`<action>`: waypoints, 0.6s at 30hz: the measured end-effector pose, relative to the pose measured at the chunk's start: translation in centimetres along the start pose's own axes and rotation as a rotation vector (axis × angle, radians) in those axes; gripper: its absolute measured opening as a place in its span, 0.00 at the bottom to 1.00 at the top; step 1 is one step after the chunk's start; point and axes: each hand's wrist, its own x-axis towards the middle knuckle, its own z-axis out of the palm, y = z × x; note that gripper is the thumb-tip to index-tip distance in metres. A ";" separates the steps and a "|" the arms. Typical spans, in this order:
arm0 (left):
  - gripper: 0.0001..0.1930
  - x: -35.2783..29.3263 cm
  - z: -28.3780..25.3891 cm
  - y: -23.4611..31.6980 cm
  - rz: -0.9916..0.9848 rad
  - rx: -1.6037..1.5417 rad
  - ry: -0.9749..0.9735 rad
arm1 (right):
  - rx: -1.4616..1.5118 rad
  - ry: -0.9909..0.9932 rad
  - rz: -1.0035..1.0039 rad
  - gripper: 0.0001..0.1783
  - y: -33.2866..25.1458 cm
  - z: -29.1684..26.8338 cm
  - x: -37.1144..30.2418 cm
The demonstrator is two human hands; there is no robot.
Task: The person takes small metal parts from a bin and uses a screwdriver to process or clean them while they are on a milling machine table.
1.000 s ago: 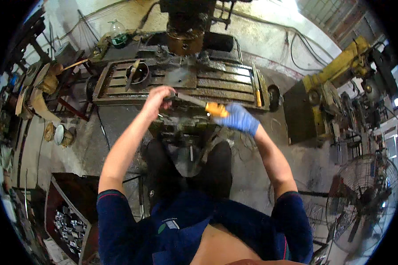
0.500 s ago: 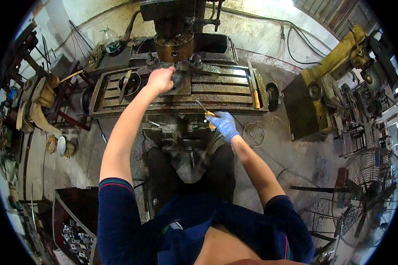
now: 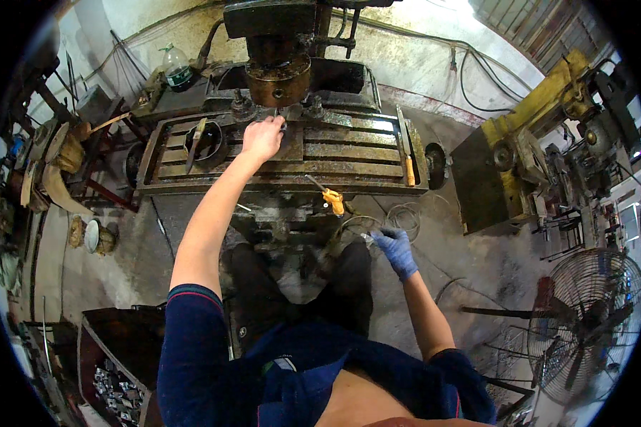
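My bare left hand is closed beneath the round brown spindle head, over the slotted machine table. What its fingers grip is mostly hidden; a bit of metal shows beside them. My right hand, in a blue glove, is off the front of the table with its fingers pinched. A small, shiny, pale piece shows at its fingertips, too small to name. An orange blow gun with a thin metal nozzle is at the table's front edge, apart from both hands.
A black bowl with a brush across it sits on the table's left. Towards the right end lies a long tool with a yellow handle. A large fan stands at right; a bin of metal pieces is at lower left.
My right hand has let go of the blow gun and drawn back toward me, to the right. My left hand stays under the spindle head, turned slightly. The view has shifted a little.
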 end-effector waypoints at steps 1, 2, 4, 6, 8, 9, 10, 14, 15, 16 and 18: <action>0.14 0.1 0.3 -0.2 -0.010 -0.002 -0.012 | 0.024 -0.035 -0.012 0.18 0.4 -0.6 -0.2; 0.13 0.3 0.7 -0.2 -0.021 -0.010 -0.007 | 0.046 -0.064 -0.025 0.17 0.6 -1.3 -0.4; 0.12 0.6 1.4 -0.4 -0.046 -0.024 0.005 | 0.104 -0.079 -0.037 0.15 0.8 -2.2 -1.2; 0.11 0.9 1.9 -0.3 -0.062 -0.050 0.056 | 0.065 -0.087 -0.024 0.17 1.9 -3.6 -1.4; 0.09 0.9 2.1 -0.3 -0.075 -0.061 0.106 | 0.052 -0.084 -0.014 0.18 2.3 -4.7 -1.2; 0.09 0.9 2.2 -0.5 -0.080 -0.069 0.125 | 0.059 -0.077 -0.011 0.17 2.3 -5.1 -1.2; 0.09 0.8 2.3 -0.8 -0.086 -0.076 0.145 | 0.065 -0.070 -0.008 0.17 2.2 -5.4 -1.1; 0.07 0.7 2.3 -1.4 -0.013 -0.064 0.158 | 0.086 -0.085 -0.094 0.17 -1.4 -5.3 -1.6; 0.07 0.8 2.2 -1.4 0.014 -0.058 0.152 | 0.079 -0.088 -0.109 0.17 -1.8 -5.3 -1.5; 0.07 0.9 2.3 -1.3 0.002 -0.038 0.151 | 0.073 -0.092 -0.124 0.17 -2.1 -5.2 -1.5; 0.07 1.4 2.6 -1.0 -0.015 0.000 0.152 | 0.067 -0.099 -0.117 0.17 -2.7 -4.6 -1.4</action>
